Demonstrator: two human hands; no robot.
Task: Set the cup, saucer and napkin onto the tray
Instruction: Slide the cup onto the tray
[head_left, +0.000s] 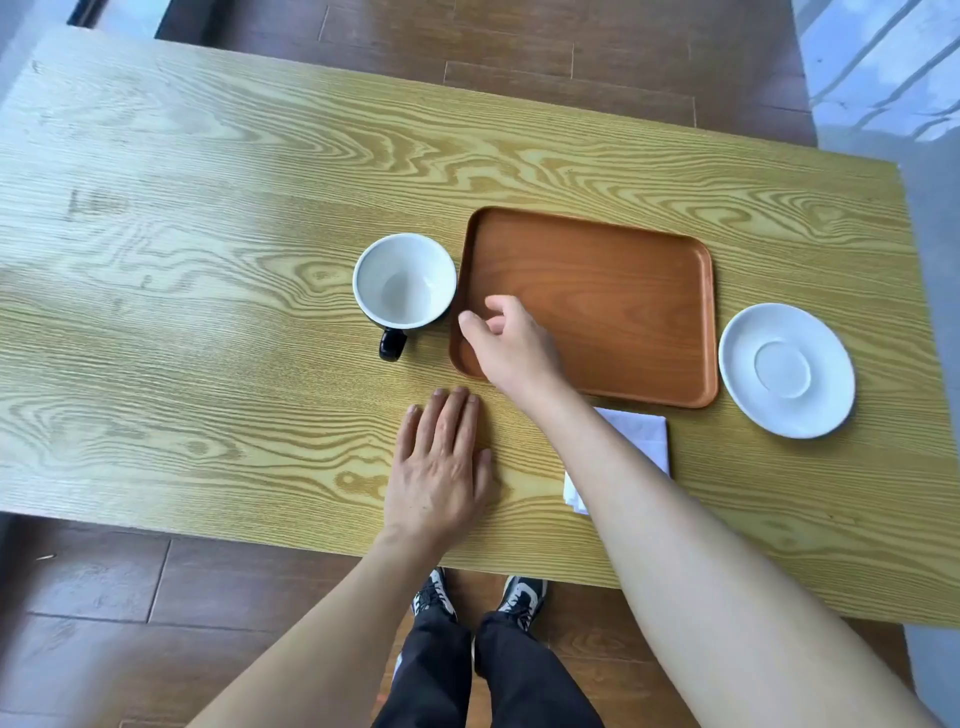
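Note:
An empty brown wooden tray (613, 291) lies on the table, right of centre. Just left of it stands a cup (404, 283), white inside and black outside, its handle pointing toward me. A white saucer (787, 370) rests on the table to the tray's right. A folded white napkin (641, 436) lies below the tray, partly hidden under my right forearm. My right hand (511, 345) hovers over the tray's near left corner, fingers apart and curled toward the cup, holding nothing. My left hand (441, 467) lies flat on the table, palm down.
The yellow wood-grain table (208, 260) stretches far to the left. Its near edge runs just above my shoes (478, 597) on the dark wooden floor. A pale wall or window stands at the upper right.

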